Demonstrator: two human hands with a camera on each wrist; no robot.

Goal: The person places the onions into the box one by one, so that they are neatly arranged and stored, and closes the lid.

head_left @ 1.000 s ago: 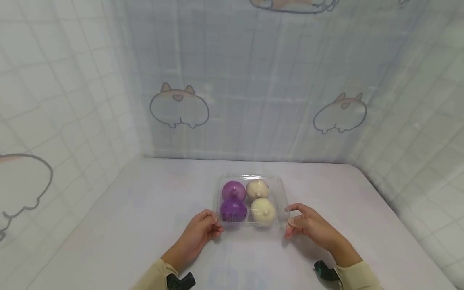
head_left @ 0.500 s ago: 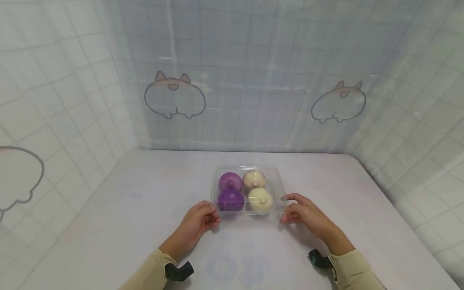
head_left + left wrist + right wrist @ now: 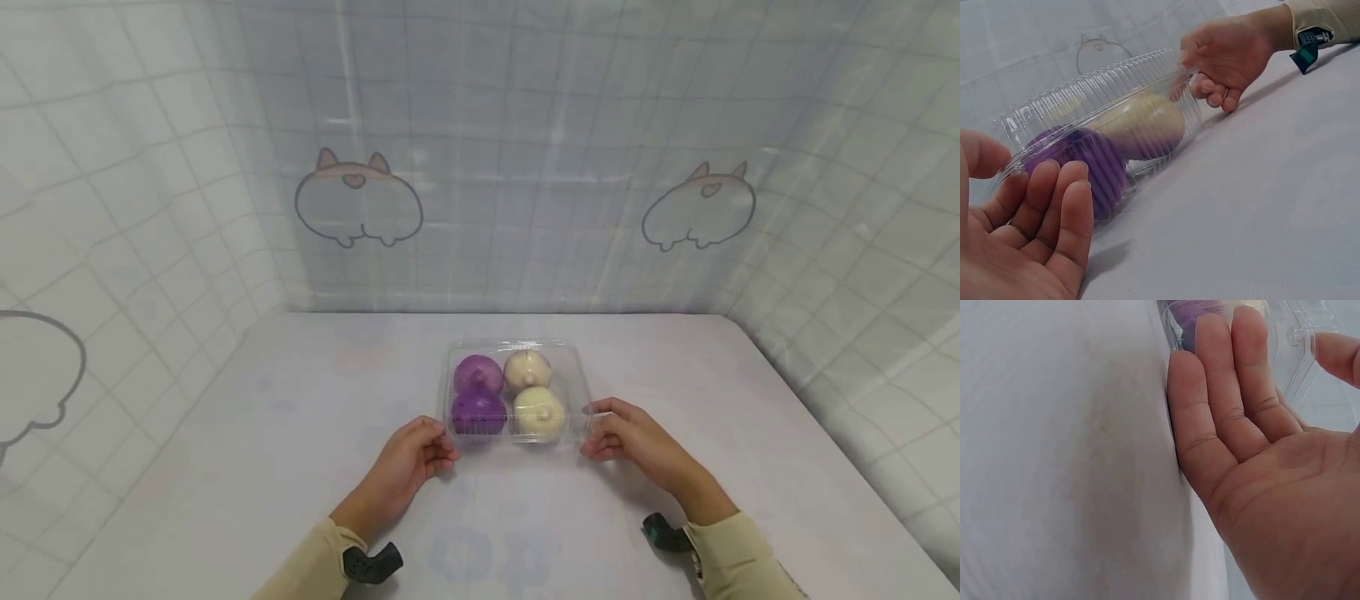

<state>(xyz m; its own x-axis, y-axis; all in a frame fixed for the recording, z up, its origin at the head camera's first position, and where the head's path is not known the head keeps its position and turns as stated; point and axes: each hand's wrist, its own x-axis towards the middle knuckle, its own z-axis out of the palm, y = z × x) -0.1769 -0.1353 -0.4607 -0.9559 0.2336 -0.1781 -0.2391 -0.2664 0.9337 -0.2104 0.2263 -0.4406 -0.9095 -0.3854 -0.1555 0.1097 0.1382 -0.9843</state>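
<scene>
A clear plastic clamshell box (image 3: pixel 577 392) with ribbed walls lies on the table, its lid down. Inside are two purple onion-like bulbs (image 3: pixel 478 412) on the left and two cream ones (image 3: pixel 538 414) on the right. My left hand (image 3: pixel 408 462) pinches the rim at the near left corner; in the left wrist view its thumb (image 3: pixel 985 153) is above the rim with the fingers curled below. At the near right corner my right hand (image 3: pixel 637 442) pinches the rim between thumb and forefinger. Its other fingers (image 3: pixel 1216 375) lie beside the box, low against the tabletop.
The pale table (image 3: pixel 337 375) stretches out on both sides of the box. A white-grey grid-patterned curtain (image 3: pixel 525 250) with cartoon dogs hangs behind and at both sides. A dark device (image 3: pixel 371 564) sits on each wrist.
The head view has tipped slightly, so the box and hands appear higher in it than one second ago. Both hands keep their places at the box's near corners.
</scene>
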